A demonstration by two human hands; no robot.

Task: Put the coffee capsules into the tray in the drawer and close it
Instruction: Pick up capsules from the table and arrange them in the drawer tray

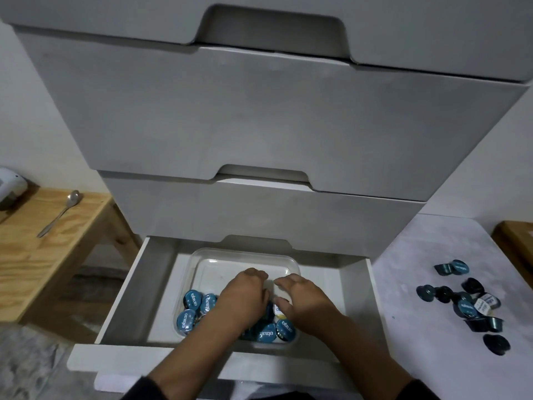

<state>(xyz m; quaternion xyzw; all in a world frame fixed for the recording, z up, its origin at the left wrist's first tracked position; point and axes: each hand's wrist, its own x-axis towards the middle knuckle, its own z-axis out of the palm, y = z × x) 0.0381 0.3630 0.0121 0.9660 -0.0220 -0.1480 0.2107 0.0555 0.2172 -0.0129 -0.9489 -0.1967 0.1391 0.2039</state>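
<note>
Task partly complete. Your left hand [245, 295] and right hand [302, 298] hover, fingers relaxed and empty, over the tray [202, 261] in the open drawer [121, 298]. Several capsules [191, 300] fill the tray's near end; remaining capsules [464, 301] lie right of the tray, outside the drawer.

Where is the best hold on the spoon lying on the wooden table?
Take the spoon by the slim handle near its middle, pinching across it from above. It lies flat on the wooden table with bare wood all round, bowl toward the wall, so a top-down grip looks easiest.
</note>
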